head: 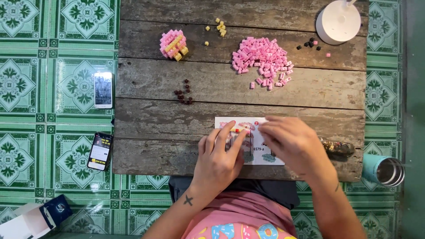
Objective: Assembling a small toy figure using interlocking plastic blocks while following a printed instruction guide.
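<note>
Nearest us, our left hand (218, 156) and right hand (290, 144) rest on the instruction sheet (251, 146) at the near edge of the weathered plank counter (177, 119). Green patterned floor tiles (53, 88) surround it. Fingers hide most of the sheet; we cannot tell whether either grip pinches anything. The white lamp base (338, 20) is cut off above.
</note>
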